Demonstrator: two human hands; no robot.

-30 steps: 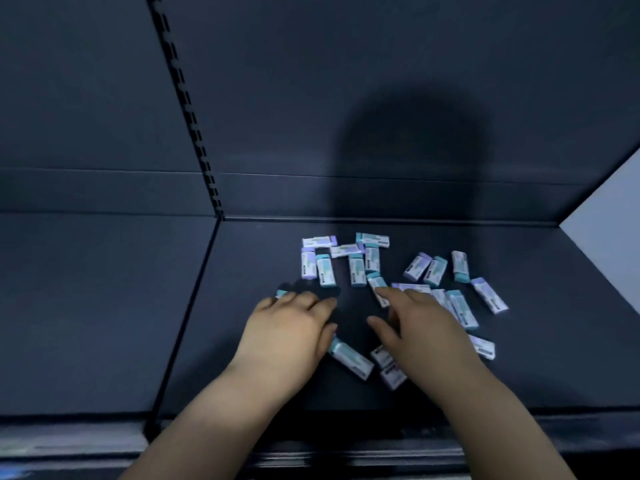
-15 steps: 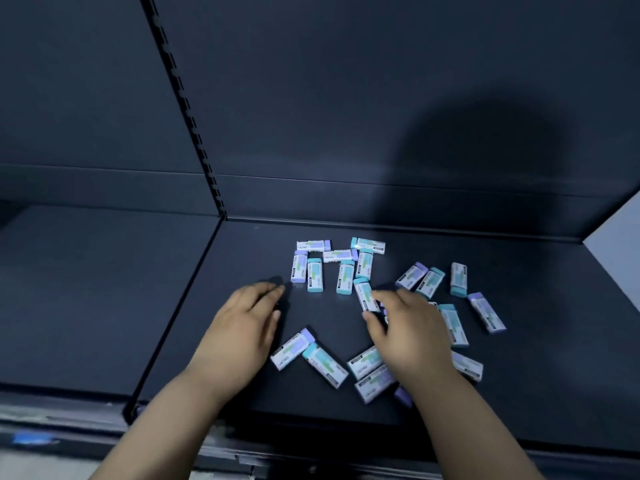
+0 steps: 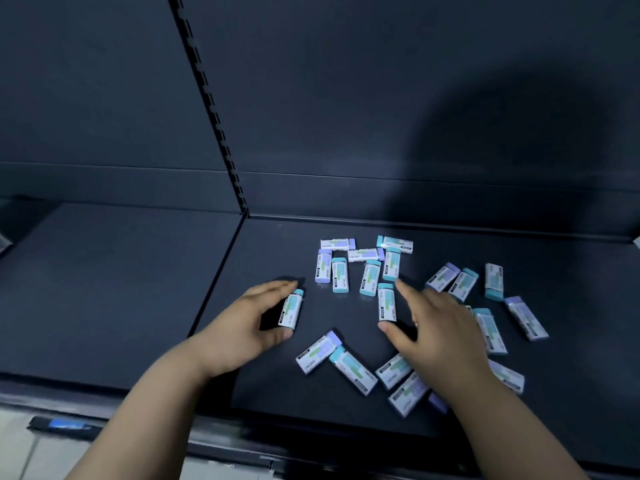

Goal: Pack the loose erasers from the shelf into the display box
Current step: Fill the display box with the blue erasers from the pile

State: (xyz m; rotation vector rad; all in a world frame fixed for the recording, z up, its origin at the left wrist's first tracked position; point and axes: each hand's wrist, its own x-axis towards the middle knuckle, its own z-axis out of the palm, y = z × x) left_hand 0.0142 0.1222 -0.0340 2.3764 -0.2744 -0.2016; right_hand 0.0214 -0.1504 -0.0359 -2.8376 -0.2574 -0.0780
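Several small erasers in white sleeves with teal or lilac ends lie scattered on the dark shelf (image 3: pixel 138 306). My left hand (image 3: pixel 242 323) holds one teal-ended eraser (image 3: pixel 291 308) between thumb and fingers. My right hand (image 3: pixel 436 327) hovers over the pile with fingers spread, its index finger and thumb on either side of a teal-ended eraser (image 3: pixel 386 302). A lilac-ended eraser (image 3: pixel 318 351) and a teal one (image 3: pixel 353 368) lie between my hands near the front. No display box is in view.
The shelf's back panel (image 3: pixel 346 98) rises behind the erasers, with a slotted upright (image 3: pixel 214 116) dividing two bays. The shelf's front edge (image 3: pixel 207 438) runs below my forearms. A pale side panel (image 3: pixel 636 241) shows at the far right.
My left hand has turned and taken hold of a teal-ended eraser. My right hand has opened wider and reached forward beside another eraser. The view has shifted a little left.
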